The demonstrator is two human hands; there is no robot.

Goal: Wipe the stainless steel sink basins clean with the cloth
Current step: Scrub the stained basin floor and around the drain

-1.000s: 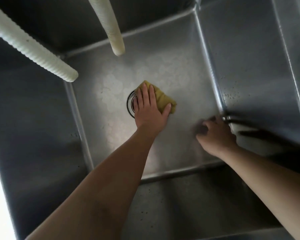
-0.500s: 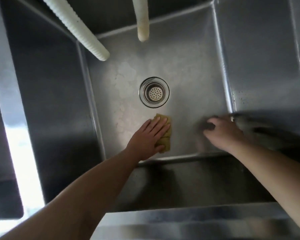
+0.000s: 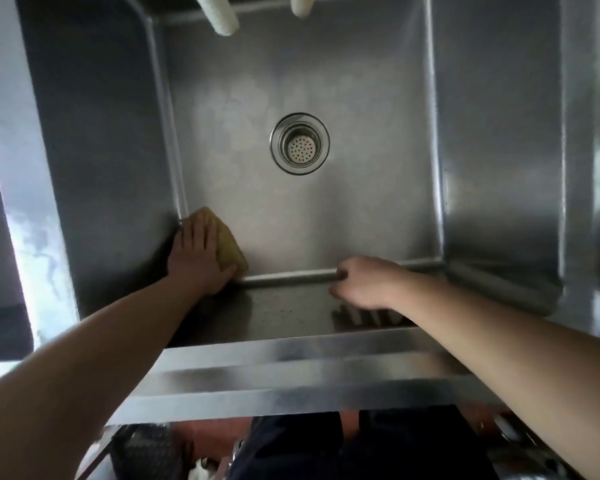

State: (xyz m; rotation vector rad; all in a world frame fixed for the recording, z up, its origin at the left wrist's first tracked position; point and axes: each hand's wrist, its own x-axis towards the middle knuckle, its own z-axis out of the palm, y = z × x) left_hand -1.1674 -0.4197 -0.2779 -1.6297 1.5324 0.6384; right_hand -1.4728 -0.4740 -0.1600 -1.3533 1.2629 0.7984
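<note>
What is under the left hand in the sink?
A yellow cloth lies under the left hand, pressed flat on the basin floor in the near left corner. Only its right edge and top show; the rest, and the steel beneath, is covered.

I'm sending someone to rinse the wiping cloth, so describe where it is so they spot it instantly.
Look into the steel sink basin with the round drain strainer in its floor. In the floor's near left corner, the left hand presses flat on the cloth. It is the only yellow thing against grey metal.
</note>
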